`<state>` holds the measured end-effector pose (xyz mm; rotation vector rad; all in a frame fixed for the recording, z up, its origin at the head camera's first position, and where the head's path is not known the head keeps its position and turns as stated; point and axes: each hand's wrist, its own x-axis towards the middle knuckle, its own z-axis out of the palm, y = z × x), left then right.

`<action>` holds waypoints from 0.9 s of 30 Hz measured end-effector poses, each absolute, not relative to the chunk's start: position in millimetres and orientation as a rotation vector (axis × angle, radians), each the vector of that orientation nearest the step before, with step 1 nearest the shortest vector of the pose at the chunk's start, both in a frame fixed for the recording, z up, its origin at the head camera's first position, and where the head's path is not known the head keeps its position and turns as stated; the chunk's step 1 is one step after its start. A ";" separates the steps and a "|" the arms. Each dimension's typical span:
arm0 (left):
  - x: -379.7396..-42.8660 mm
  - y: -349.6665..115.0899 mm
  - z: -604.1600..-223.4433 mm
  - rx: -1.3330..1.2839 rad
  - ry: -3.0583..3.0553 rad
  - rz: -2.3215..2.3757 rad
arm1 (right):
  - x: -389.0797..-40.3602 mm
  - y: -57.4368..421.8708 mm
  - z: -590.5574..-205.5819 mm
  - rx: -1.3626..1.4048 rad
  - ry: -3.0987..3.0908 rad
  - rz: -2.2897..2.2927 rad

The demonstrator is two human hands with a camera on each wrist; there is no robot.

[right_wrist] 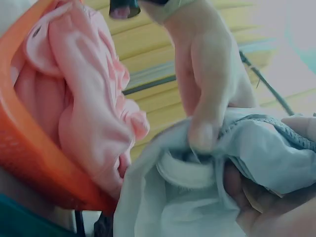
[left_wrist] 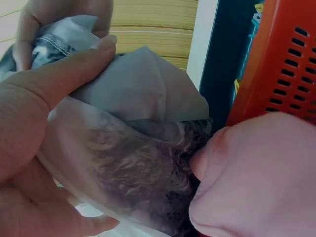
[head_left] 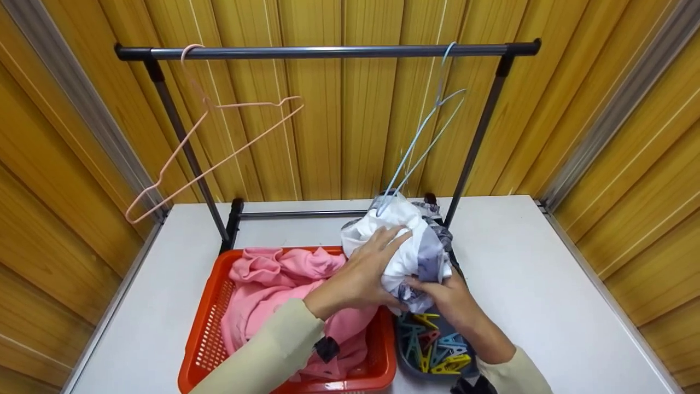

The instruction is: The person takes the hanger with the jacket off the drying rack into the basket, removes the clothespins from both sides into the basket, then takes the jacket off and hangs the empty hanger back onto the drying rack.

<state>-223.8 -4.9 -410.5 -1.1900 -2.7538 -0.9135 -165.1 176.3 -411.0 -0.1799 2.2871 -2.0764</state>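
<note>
Both hands hold a bunched white garment with grey printed parts, in front of the rack's right side. My left hand grips its left side, fingers spread over the top; in the right wrist view its thumb pinches the cloth edge. My right hand grips the lower right, its thumb over the fabric. Dark printed cloth shows in the left wrist view. A light blue hanger hangs from the rail, its lower end overlapping the garment's top. Whether it is inside the cloth, I cannot tell.
A black-ended clothes rack stands at the back with a pink hanger on its left. Below my left arm is a red basket holding pink clothing. Several clothespins lie in a dark tray on the white table.
</note>
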 end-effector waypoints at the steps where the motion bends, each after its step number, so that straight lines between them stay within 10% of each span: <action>1: -224.1 -4.1 -410.5 -1.201 -2.732 -0.917 | -162.7 176.0 -409.4 -0.220 2.292 -2.059; 27: -192.4 -29.3 -398.7 -0.861 -2.206 -1.944 | -190.0 178.2 -447.2 -0.709 3.053 -1.402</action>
